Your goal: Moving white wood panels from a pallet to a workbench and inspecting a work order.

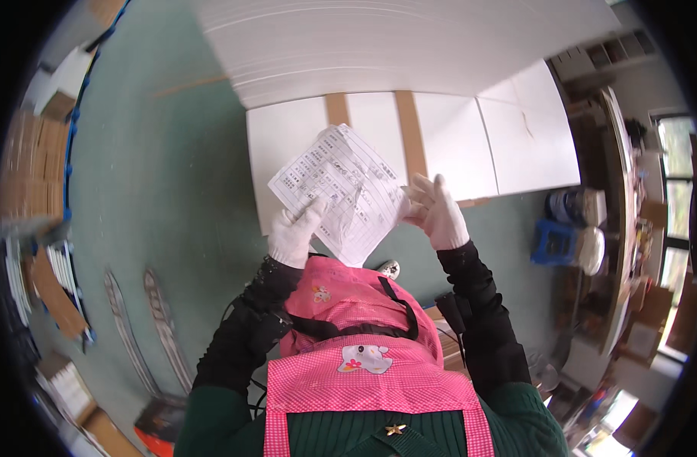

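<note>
A creased printed form on a white paper sheet (356, 190) is held up in front of me, tilted, with handwriting among its printed lines. My left hand (294, 234), in a white glove, is closed on its lower left edge with the thumb on top. My right hand (438, 215), gloved the same way, is at the sheet's right corner with its fingers apart; the fingertips are close to the paper's edge, and whether they touch it is unclear. Beyond the sheet lie white panels (451, 145) with brown strips (411, 135) between some of them.
A large pale board (409, 46) rises behind the panels. Pallet truck forks (159, 316) extend over the green floor (177, 190) at left. Stacked cardboard (36, 164) stands farther left. At right are a blue stool (554, 242) and cluttered shelving (619, 221).
</note>
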Demonstrator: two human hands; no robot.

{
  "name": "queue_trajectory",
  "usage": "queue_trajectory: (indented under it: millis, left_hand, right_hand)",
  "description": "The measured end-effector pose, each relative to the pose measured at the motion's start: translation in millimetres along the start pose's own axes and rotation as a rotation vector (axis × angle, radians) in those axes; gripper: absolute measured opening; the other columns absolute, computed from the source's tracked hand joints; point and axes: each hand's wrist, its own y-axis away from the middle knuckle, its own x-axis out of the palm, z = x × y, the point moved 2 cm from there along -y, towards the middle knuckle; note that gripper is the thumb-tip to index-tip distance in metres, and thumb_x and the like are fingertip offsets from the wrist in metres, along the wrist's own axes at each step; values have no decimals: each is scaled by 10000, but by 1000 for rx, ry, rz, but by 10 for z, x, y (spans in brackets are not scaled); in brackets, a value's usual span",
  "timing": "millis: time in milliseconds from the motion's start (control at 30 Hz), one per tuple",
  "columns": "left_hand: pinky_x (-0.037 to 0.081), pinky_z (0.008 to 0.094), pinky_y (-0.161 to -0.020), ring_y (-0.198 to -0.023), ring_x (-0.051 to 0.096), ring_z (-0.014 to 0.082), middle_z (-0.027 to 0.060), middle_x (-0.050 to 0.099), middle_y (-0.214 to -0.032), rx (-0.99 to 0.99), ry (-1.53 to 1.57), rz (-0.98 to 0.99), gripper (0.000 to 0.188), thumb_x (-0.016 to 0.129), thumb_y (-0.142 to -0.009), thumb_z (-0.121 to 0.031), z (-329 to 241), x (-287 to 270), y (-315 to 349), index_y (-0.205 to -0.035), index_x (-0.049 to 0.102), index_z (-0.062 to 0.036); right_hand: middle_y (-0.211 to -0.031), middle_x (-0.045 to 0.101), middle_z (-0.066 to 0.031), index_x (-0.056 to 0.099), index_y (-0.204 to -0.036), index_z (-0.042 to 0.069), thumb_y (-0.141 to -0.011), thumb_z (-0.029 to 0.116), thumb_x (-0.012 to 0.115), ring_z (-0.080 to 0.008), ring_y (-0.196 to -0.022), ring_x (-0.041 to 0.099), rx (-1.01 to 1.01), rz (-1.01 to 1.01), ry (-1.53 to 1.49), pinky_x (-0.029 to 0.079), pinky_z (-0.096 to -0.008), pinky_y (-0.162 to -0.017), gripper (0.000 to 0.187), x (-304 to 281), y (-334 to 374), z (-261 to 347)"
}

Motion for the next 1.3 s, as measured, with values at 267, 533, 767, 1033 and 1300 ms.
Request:
queue_trajectory:
  millis: [267,533,767,1033,1300]
  left_hand:
    - [503,270,-796,-924,612,109,87,641,-1083,-54,245,-33,344,677,-844,-164,1307,2832,426,-1134,605,7]
    - [487,288,-789,-892,622,155,99,668,-996,134,-523,168,344,658,-858,-209,2096,5157,1100,-1076,620,55]
    - [435,381,-935,-1091,566,279,203,579,-1177,-321,-86,641,942,245,-874,-709,2826,7229,1267,-1311,376,115]
    - [473,243,-816,-887,610,113,86,657,-1018,-436,-576,983,452,531,-933,-331,1928,8767,-679,-1170,575,52]
    - [496,235,-779,-849,618,101,96,674,-966,-337,-817,1174,303,598,-904,-161,5144,12806,-968,-1112,621,58]
  right_hand:
    - [-1261,541,-152,379,-1335,-28,-925,498,472,-256,-1097,558,-169,87,-619,401,-413,-983,673,-2228,1711,5]
    - [-905,642,-32,610,-1045,-20,-870,152,653,-85,-794,581,-481,-539,-508,457,-224,-716,250,-4521,3125,624]
    - [-944,646,-52,603,-1080,-49,-868,134,654,-85,-825,588,-577,-737,-538,458,-208,-734,284,-6517,4377,930]
    - [-1002,644,-74,602,-1086,-56,-871,147,649,-115,-899,597,-532,-918,-535,470,-239,-815,299,-6592,3758,2603]
    - [-988,654,-84,601,-1107,-57,-875,148,646,-111,-887,609,-587,-1211,-619,482,-234,-802,313,-10998,4340,2921]
